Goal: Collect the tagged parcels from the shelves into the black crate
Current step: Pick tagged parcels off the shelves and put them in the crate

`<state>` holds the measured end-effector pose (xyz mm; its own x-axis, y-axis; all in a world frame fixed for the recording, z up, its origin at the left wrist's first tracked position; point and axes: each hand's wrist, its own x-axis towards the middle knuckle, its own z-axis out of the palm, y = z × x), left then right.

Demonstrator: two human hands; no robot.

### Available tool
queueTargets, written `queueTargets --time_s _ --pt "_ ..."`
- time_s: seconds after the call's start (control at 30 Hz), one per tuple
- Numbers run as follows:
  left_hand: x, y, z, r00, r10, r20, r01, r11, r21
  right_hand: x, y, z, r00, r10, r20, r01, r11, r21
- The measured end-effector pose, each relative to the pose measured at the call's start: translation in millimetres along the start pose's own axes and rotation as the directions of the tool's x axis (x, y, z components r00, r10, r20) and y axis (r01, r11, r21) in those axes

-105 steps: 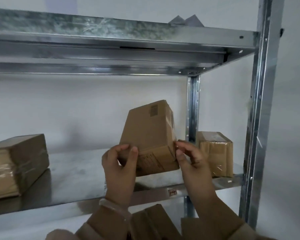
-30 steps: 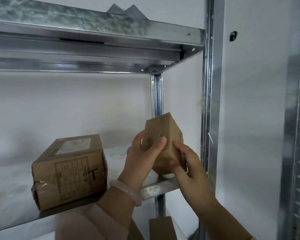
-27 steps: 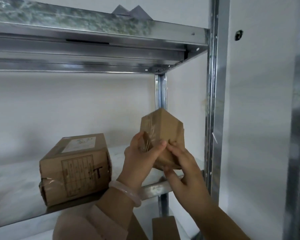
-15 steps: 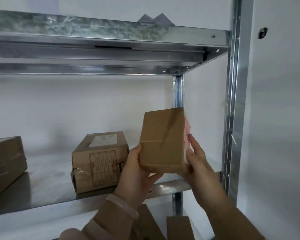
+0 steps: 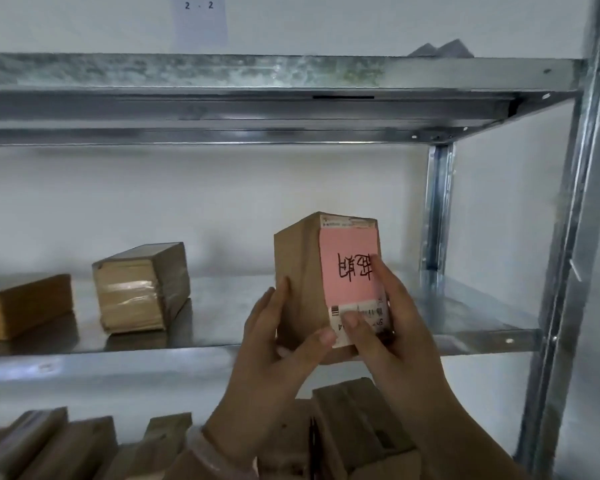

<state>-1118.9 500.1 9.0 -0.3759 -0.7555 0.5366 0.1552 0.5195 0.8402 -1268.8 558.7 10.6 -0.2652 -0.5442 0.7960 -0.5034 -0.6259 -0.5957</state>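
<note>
Both hands hold the small cardboard parcel upright before the metal shelf. The left hand wraps it from 7 o'clock and the right hand from 5 o'clock. Its pink tag faces the camera, the writing seemingly upside down. Two other parcels sit on the shelf at 9 o'clock.

Pink-tagged parcel upright between left hand and right hand.

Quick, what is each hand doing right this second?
Left hand: closed on the pink-tagged parcel, thumb across its front.
Right hand: closed on the same parcel, from its right side.
</note>
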Motion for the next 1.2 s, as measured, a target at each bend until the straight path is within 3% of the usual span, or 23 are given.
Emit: queueTargets --time_s 0.13,0.33,0.53,0.7,0.9,1.2 --pt "-42 1 -82 0.987 -0.024 -0.156 0.029 0.999 0.031 -24 -21 84 0.983 0.089 0.158 -0.102 0.992 0.075" --pt "-145 -8 -232 0.908 -0.128 -0.398 0.156 0.987 0.038 -97 -56 242 0.89 0.176 0.42 -0.286 0.934 0.214" --pt "-251 -6 -359 0.796 -0.254 -0.549 0.325 0.945 0.034 -176 -100 376 0.748 0.12 0.653 -0.396 0.87 0.293" --pt "-315 -11 -429 0.66 -0.281 -0.697 0.302 0.948 -0.097 -212 -127 460 0.574 0.081 0.815 -0.373 0.912 0.172" --pt "-347 -33 -508 0.511 -0.29 -0.809 0.313 0.94 -0.139 -236 -128 559 0.436 0.058 0.898 -0.414 0.899 0.143" --pt "-327 -74 -660 0.412 -0.353 -0.84 0.422 0.891 -0.167 -217 -111 737 0.35 0.024 0.937 -0.481 0.863 0.158"
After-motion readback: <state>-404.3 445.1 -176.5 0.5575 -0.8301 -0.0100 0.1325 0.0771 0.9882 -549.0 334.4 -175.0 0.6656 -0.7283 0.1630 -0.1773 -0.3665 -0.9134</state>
